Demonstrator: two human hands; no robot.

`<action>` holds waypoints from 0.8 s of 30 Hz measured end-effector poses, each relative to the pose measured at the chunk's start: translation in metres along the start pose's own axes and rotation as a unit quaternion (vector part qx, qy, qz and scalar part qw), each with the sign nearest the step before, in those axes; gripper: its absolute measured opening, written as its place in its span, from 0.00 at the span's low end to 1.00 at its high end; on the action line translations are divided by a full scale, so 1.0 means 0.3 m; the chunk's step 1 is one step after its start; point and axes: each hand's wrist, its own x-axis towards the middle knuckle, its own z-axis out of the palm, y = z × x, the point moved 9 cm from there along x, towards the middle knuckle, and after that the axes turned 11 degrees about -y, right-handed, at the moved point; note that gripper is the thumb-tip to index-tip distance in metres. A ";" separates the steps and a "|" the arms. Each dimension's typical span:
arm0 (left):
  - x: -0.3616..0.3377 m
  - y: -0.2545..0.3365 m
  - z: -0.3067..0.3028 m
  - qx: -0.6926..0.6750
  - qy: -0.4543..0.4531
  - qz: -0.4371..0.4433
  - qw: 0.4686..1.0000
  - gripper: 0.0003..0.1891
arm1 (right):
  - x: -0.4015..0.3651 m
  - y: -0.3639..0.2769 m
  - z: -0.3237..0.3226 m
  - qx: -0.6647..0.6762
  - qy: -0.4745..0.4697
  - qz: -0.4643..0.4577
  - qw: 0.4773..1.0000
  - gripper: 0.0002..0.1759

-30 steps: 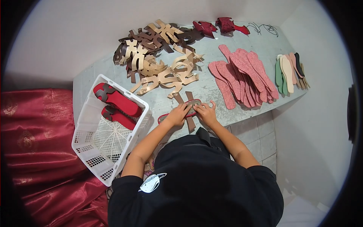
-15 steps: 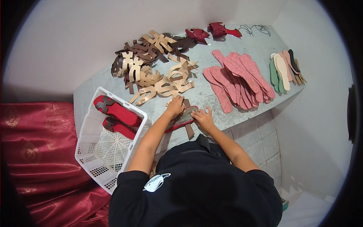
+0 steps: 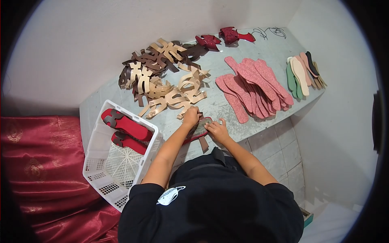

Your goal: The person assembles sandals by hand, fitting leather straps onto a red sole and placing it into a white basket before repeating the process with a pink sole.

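A red-edged sandal sole (image 3: pixel 197 130) lies at the table's near edge with its greyish underside up. Brown strap ends stick out from it, one of them a lower strap (image 3: pixel 204 144) toward my body. My left hand (image 3: pixel 191 117) is closed at the sole's far edge, its fingertips at the upper brown strap end. From the other side my right hand (image 3: pixel 218 131) grips the sole's rim, fingertips on the underside and one finger lifted. The part of the sole under my left forearm is hidden.
A white plastic basket (image 3: pixel 95 150) at the left holds red sandals (image 3: pixel 131 126) with brown straps. Tan and brown strap pieces (image 3: pixel 166 95) are heaped behind my hands. Pink insoles (image 3: pixel 259 87) lie right of them, coloured sole samples (image 3: pixel 299 75) farther right, dark red pieces (image 3: pixel 229 35) behind.
The view has shifted slightly. Both hands stay at the sole, with the left fingers now drawn in at the upper strap end. The right hand has hardly moved.
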 end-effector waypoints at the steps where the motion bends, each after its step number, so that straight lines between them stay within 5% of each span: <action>1: -0.002 -0.016 0.001 -0.019 0.006 -0.034 0.999 0.11 | 0.001 0.000 0.001 0.001 -0.006 0.000 1.000 0.12; 12: -0.003 -0.013 -0.002 -0.052 -0.008 -0.042 0.998 0.09 | 0.006 -0.005 0.009 -0.005 -0.019 -0.018 1.000 0.12; 14: -0.016 0.031 -0.003 -0.061 -0.005 0.034 0.998 0.09 | 0.010 -0.005 0.014 -0.003 -0.029 -0.018 0.999 0.13; 24: -0.154 0.099 0.027 -0.063 0.045 0.118 0.990 0.07 | 0.007 0.003 0.015 0.013 -0.032 0.004 0.999 0.15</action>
